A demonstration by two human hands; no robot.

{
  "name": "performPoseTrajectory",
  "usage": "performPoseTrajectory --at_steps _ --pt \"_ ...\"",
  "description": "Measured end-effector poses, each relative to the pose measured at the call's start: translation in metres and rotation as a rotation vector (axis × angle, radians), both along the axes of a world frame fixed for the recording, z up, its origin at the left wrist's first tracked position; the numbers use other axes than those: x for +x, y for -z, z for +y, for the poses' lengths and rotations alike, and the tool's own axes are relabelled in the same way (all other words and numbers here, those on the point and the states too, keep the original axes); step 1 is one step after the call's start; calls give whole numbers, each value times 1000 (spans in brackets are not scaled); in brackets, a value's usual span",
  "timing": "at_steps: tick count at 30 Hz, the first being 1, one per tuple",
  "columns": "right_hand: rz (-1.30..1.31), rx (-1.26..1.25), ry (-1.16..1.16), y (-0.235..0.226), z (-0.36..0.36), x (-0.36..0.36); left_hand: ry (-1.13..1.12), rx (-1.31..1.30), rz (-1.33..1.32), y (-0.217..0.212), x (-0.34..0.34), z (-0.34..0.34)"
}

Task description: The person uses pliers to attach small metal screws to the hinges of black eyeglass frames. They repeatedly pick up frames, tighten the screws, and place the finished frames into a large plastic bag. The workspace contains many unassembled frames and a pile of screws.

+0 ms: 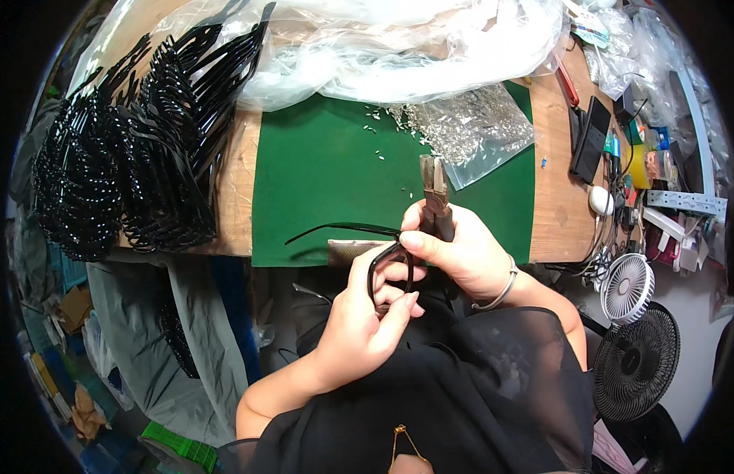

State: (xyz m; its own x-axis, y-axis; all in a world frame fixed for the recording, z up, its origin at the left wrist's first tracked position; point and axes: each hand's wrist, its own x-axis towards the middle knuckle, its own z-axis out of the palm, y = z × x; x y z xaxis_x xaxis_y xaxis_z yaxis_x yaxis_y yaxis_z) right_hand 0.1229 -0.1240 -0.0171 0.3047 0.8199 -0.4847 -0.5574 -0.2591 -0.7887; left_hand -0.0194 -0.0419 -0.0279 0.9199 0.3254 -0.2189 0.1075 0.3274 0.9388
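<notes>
My left hand point(357, 322) is closed around the rim of a black eyeglass frame point(371, 278), held just off the table's front edge. One of the frame's temple arms point(335, 229) stretches out to the left over the green mat. Closed around the dark handles of a pair of pliers point(435, 197), my right hand point(471, 251) also has its thumb and forefinger at the frame's hinge corner. The plier jaws point away from me, over the mat. Beyond them lie small silvery pieces point(442, 130), some loose and many on or in a clear bag point(497, 142).
A large heap of black eyeglass frames point(157, 142) covers the table's left side. Clear plastic sheeting point(398, 55) lies along the back of the green mat point(327, 174). To the right are a phone point(591, 141), cables, a small white fan point(627, 288) and a black fan point(637, 359).
</notes>
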Motion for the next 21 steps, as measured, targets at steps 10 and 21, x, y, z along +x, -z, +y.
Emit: performPoseTrajectory --at_steps 10,21 --pt "70 -38 -26 -14 7 -1 28 -50 -28 -9 -7 9" --pt "-17 -56 21 -15 9 -7 -11 7 15 -11 -7 6"
